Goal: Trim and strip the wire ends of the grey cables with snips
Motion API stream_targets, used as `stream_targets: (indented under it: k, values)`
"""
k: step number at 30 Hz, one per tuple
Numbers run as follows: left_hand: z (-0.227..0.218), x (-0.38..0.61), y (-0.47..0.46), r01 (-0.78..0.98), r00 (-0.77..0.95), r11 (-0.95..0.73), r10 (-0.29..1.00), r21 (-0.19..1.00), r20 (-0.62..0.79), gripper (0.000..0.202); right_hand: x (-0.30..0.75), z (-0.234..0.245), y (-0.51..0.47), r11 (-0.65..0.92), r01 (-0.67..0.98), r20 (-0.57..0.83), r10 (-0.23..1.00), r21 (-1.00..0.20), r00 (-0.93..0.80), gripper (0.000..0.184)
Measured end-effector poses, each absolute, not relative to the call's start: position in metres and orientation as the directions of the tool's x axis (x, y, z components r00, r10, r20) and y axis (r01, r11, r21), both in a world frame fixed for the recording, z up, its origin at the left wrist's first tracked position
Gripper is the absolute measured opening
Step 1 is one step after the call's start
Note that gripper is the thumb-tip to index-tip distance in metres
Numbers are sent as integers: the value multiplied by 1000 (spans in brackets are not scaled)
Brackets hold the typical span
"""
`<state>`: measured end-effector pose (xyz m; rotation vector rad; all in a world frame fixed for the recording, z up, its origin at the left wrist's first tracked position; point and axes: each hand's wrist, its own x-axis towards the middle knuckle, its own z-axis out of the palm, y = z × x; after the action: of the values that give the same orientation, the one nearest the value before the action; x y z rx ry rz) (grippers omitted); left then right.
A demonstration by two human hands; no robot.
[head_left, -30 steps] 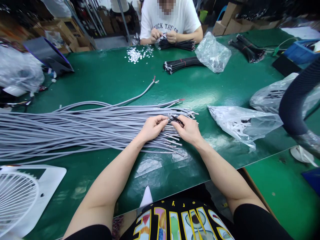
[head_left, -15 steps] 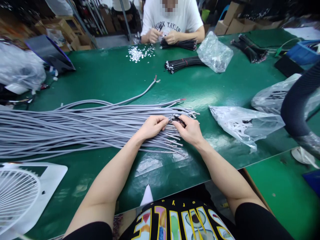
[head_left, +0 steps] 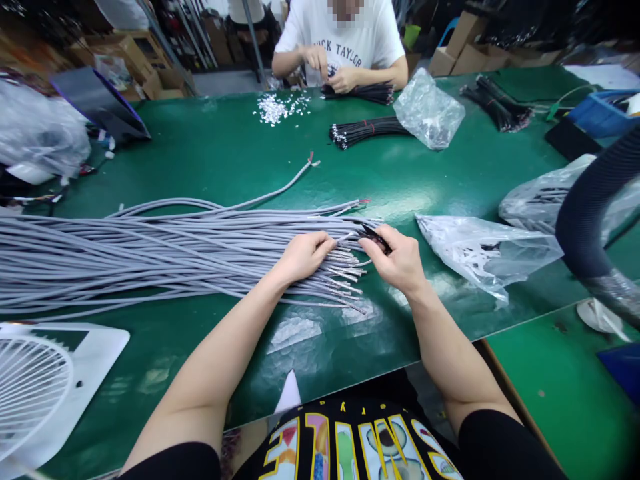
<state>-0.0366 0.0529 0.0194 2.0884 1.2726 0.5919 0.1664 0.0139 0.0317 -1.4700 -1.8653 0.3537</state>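
Note:
A thick spread of grey cables (head_left: 150,257) lies across the green table, their stripped, pale ends pointing right. My left hand (head_left: 307,255) is closed, pinching one grey cable near its end, which sticks out to the right between thumb and forefinger. Just right of that end, my right hand (head_left: 397,257) is wrapped round a small dark cutting tool (head_left: 375,238), perhaps wire cutters. Its dark tips point up and left, apart from the held cable end. Most of the tool's handle is hidden in my palm.
Across the table (head_left: 210,160) a person in a white shirt (head_left: 345,47) handles black cables (head_left: 370,127) beside scattered white bits (head_left: 280,109). Plastic bags (head_left: 480,250) lie to the right, near a thick black hose (head_left: 590,220). A white fan (head_left: 100,360) stands at lower left.
My right hand with the dark tool has moved right, away from my left hand, baring the held cable end. The other person's hand on the left of the picture has lifted slightly.

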Motion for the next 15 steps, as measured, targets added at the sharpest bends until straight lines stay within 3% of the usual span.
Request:
stream_targets:
  k: [7, 15]
  values:
    - [11, -36, 53, 661, 381, -455, 889, 597, 255, 26, 164, 29, 15, 244, 846, 257, 957, -475, -132, 27]
    - [4, -33, 51, 626, 386, -411, 902, 663, 195, 26, 168, 21, 19, 339, 806, 342, 922, -486, -181, 23]
